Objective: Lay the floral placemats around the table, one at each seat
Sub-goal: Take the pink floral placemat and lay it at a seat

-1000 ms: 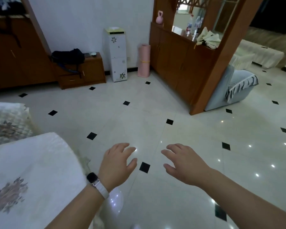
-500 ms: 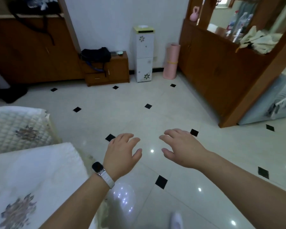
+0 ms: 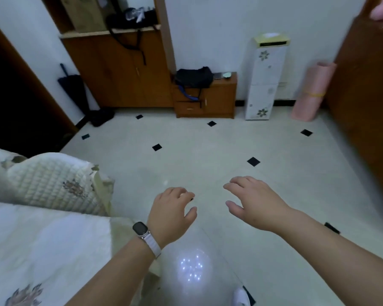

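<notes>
1. Placemats lie at far left on the table [image 3: 111,230]: a quilted mat [image 3: 49,184] behind, a smooth mat [image 3: 42,250] in front, each with a floral print, their edges overlapping.
2. Behind them a dark doorway [image 3: 13,96] opens, with an umbrella [image 3: 72,89] leaning on the wall beside it.
3. The left hand [image 3: 171,214], watch [image 3: 140,229] on its wrist, hangs over bare floor [image 3: 208,151] just off the table's corner, fingers loosely curled and empty.
4. A wooden cabinet [image 3: 124,74] and a low cabinet [image 3: 208,100] with a black bag [image 3: 194,77] stand against the far wall.
5. The right hand [image 3: 255,203] hovers near the left, fingers spread, holding nothing.
6. Beyond stand a white dispenser [image 3: 265,78] and a pink roll [image 3: 311,91].
7. A wooden partition [image 3: 367,96] shuts in the right side; the tiled middle lies open.
</notes>
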The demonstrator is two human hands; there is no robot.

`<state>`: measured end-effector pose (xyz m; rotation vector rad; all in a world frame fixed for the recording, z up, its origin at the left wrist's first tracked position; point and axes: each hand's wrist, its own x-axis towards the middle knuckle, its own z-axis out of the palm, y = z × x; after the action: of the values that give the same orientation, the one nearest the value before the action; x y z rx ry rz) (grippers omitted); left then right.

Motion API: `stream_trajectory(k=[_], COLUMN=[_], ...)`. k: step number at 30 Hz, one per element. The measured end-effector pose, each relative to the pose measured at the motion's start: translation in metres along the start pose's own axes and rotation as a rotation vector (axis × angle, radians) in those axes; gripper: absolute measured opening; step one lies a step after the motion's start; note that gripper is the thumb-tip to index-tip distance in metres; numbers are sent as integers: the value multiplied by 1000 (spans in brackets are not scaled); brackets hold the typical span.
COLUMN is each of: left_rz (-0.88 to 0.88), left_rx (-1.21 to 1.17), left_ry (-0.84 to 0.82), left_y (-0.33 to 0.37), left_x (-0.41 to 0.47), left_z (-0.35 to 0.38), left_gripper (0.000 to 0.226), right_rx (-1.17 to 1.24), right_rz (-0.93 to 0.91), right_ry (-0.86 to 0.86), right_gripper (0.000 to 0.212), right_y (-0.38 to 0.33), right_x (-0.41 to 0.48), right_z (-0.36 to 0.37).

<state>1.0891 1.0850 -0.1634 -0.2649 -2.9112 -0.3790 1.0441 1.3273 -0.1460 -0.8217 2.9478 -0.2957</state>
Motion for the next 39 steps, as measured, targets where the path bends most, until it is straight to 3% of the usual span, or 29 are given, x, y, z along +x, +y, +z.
stream_trajectory(k=[5,13,17,21,24,29,39], left_rz=[-114,-346,-465,-590,-636,-659,-978], left_rx=[19,72,65,12,-4,24,40], left_ry=[-5,15,42,184,169,158,283], left_y=[-17,-84,-142,-221,-281,-365,-479], left_x=[52,81,102,138,169,201,158], left_z=[-4,-16,-20,-24,-22,-34,-84], left_gripper=[39,42,45,57,55,49,52], right_rx=[-9,39,52,45,19,-18,56], right_rz=[-108,-266,-340,-331,-325,-396,-661], right_ry=[-17,-55,-80,-62,-85,-135,-135], right_gripper=[48,48,48,46,45,46,46], right_y=[42,30,10,3,-6,-60,-202], right_x=[72,189,257,336,402,507,659], right_z=[-9,-5,-1,-2,-1,1,10])
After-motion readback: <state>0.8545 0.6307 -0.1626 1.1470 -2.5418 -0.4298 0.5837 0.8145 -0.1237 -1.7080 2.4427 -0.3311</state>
